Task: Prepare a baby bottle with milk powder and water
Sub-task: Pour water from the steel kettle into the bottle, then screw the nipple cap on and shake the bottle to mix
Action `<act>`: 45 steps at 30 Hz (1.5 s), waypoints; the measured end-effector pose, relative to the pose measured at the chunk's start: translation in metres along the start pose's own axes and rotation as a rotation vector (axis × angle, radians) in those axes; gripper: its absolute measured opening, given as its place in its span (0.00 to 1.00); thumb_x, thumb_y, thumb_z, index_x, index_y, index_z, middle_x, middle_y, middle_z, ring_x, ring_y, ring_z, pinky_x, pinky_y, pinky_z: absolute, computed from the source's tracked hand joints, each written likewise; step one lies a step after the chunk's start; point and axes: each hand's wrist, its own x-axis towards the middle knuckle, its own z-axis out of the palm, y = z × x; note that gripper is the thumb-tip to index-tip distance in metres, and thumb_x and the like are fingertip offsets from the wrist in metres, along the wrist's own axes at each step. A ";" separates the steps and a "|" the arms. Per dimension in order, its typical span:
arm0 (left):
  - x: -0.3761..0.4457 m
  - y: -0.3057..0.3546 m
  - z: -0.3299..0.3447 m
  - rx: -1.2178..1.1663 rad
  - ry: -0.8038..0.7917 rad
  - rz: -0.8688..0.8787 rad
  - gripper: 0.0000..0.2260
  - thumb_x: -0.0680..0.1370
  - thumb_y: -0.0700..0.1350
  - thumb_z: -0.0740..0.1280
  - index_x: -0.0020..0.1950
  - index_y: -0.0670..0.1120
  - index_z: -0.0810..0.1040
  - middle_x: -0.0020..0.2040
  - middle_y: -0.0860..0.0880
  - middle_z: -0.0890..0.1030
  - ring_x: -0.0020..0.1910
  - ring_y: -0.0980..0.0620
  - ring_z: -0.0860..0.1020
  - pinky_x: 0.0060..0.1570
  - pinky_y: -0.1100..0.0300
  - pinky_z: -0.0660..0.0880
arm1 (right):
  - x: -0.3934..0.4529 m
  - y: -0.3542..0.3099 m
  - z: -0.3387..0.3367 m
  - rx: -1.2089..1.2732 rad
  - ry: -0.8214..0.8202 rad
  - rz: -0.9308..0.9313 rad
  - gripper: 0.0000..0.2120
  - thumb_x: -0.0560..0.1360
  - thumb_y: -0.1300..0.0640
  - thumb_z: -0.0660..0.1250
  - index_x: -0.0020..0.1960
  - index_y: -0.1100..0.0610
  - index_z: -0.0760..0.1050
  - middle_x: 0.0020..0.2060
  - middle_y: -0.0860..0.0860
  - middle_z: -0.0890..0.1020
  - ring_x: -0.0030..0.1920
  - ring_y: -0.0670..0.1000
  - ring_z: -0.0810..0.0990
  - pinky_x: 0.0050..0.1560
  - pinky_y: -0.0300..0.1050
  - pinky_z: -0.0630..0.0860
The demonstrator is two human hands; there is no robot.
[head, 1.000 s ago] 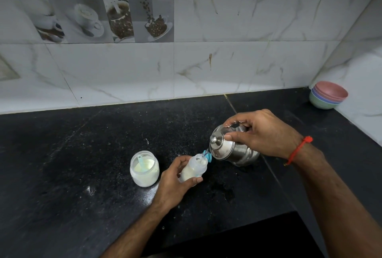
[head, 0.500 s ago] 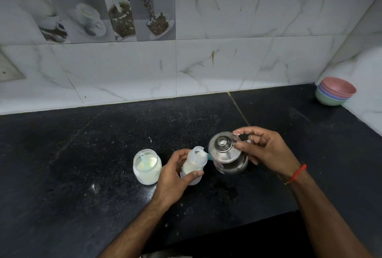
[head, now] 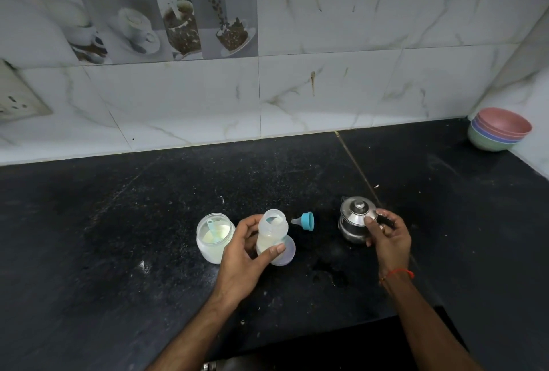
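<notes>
My left hand (head: 242, 254) grips a clear baby bottle (head: 271, 232) that stands upright and uncapped, with pale liquid inside. A clear lid (head: 286, 253) lies right beside the bottle's base. Left of it stands an open jar of milk powder (head: 214, 237) with a pale blue scoop in it. The teal nipple cap (head: 305, 221) lies on its side on the black counter (head: 118, 237), just right of the bottle. My right hand (head: 387, 235) holds a small steel kettle (head: 355, 219) that stands upright on the counter.
A stack of coloured bowls (head: 499, 132) sits in the far right corner against the tiled wall. A wall socket (head: 15, 94) is at the left edge. Spilled powder and wet spots mark the counter in front of the bottle and kettle.
The kettle went from tilted over the bottle to upright on the counter, further right. The bottle now stands straight. The nipple cap, hidden before, is in view.
</notes>
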 end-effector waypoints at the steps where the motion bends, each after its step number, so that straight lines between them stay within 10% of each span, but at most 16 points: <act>1: -0.001 0.000 0.000 0.001 0.005 -0.001 0.27 0.70 0.44 0.81 0.66 0.52 0.75 0.63 0.54 0.84 0.61 0.51 0.84 0.61 0.42 0.81 | 0.000 0.006 0.000 0.001 0.008 0.008 0.12 0.76 0.65 0.74 0.51 0.49 0.78 0.32 0.50 0.85 0.25 0.45 0.74 0.28 0.40 0.73; 8: -0.007 0.003 0.000 0.000 0.017 -0.022 0.27 0.68 0.47 0.81 0.64 0.54 0.76 0.62 0.57 0.84 0.61 0.52 0.84 0.60 0.48 0.82 | -0.010 0.025 -0.009 -0.226 0.070 -0.045 0.08 0.80 0.47 0.68 0.55 0.49 0.79 0.47 0.58 0.82 0.38 0.48 0.80 0.41 0.52 0.80; 13: -0.015 0.001 -0.003 -0.012 0.044 -0.045 0.28 0.68 0.46 0.82 0.65 0.51 0.76 0.62 0.56 0.84 0.61 0.52 0.84 0.62 0.42 0.80 | -0.013 -0.009 0.001 -0.453 0.192 -0.425 0.24 0.79 0.44 0.63 0.42 0.66 0.82 0.49 0.60 0.76 0.44 0.38 0.72 0.50 0.22 0.67; 17: -0.021 0.001 -0.005 -0.009 0.056 -0.039 0.28 0.67 0.46 0.81 0.65 0.51 0.77 0.61 0.56 0.85 0.61 0.53 0.84 0.62 0.42 0.80 | 0.001 -0.044 0.055 -0.698 -0.044 -0.598 0.06 0.76 0.61 0.71 0.51 0.59 0.86 0.65 0.59 0.72 0.59 0.49 0.69 0.60 0.47 0.73; 20: -0.024 0.002 -0.008 -0.032 0.069 -0.037 0.28 0.66 0.45 0.81 0.64 0.51 0.77 0.61 0.56 0.85 0.60 0.53 0.84 0.62 0.44 0.81 | 0.023 -0.062 0.093 -1.230 -0.305 -0.396 0.53 0.69 0.77 0.65 0.79 0.33 0.56 0.82 0.55 0.44 0.73 0.63 0.57 0.67 0.59 0.67; 22: -0.027 0.004 -0.010 -0.040 0.076 -0.027 0.27 0.66 0.45 0.81 0.63 0.51 0.77 0.61 0.57 0.85 0.59 0.53 0.85 0.61 0.44 0.81 | 0.032 -0.065 0.113 -1.369 -0.430 -0.398 0.45 0.74 0.67 0.68 0.80 0.34 0.55 0.82 0.54 0.46 0.74 0.64 0.56 0.70 0.61 0.64; 25: -0.030 0.005 -0.013 -0.048 0.095 -0.015 0.27 0.66 0.46 0.81 0.63 0.52 0.77 0.60 0.58 0.85 0.59 0.52 0.85 0.60 0.44 0.81 | 0.037 -0.051 0.139 -1.284 -0.600 -0.493 0.12 0.79 0.57 0.69 0.62 0.53 0.82 0.69 0.56 0.74 0.70 0.61 0.71 0.68 0.56 0.71; 30: -0.028 0.004 -0.019 -0.055 0.115 -0.008 0.25 0.68 0.43 0.83 0.61 0.57 0.79 0.61 0.56 0.85 0.59 0.51 0.85 0.58 0.48 0.82 | 0.026 -0.003 0.155 -1.617 -0.881 -0.166 0.30 0.76 0.54 0.72 0.76 0.54 0.67 0.73 0.61 0.65 0.73 0.65 0.67 0.71 0.57 0.71; 32: -0.028 0.005 -0.022 -0.060 0.125 -0.001 0.25 0.69 0.41 0.82 0.61 0.56 0.78 0.60 0.57 0.85 0.59 0.52 0.85 0.57 0.52 0.82 | 0.023 0.010 0.151 -1.686 -0.878 -0.177 0.24 0.78 0.57 0.69 0.72 0.57 0.70 0.72 0.62 0.67 0.71 0.65 0.70 0.70 0.57 0.73; 37: -0.023 0.006 -0.029 -0.057 0.133 -0.007 0.25 0.69 0.40 0.82 0.62 0.53 0.78 0.59 0.57 0.85 0.57 0.52 0.86 0.57 0.48 0.83 | 0.016 -0.003 0.144 -1.357 -0.722 -0.163 0.16 0.77 0.52 0.72 0.62 0.57 0.79 0.60 0.57 0.80 0.63 0.60 0.77 0.63 0.51 0.75; 41: -0.019 0.006 -0.027 -0.044 0.139 0.004 0.25 0.70 0.40 0.82 0.63 0.53 0.78 0.60 0.57 0.85 0.57 0.52 0.85 0.57 0.46 0.83 | -0.037 -0.064 0.140 -0.189 -0.716 0.129 0.13 0.74 0.65 0.75 0.58 0.57 0.82 0.52 0.51 0.87 0.55 0.50 0.85 0.61 0.43 0.81; 45: -0.018 0.007 -0.019 -0.035 0.102 0.018 0.25 0.70 0.40 0.81 0.64 0.52 0.79 0.60 0.56 0.85 0.57 0.52 0.85 0.57 0.48 0.83 | -0.082 -0.098 0.129 0.113 -0.807 0.164 0.19 0.72 0.60 0.74 0.62 0.60 0.80 0.57 0.56 0.87 0.58 0.52 0.86 0.60 0.45 0.82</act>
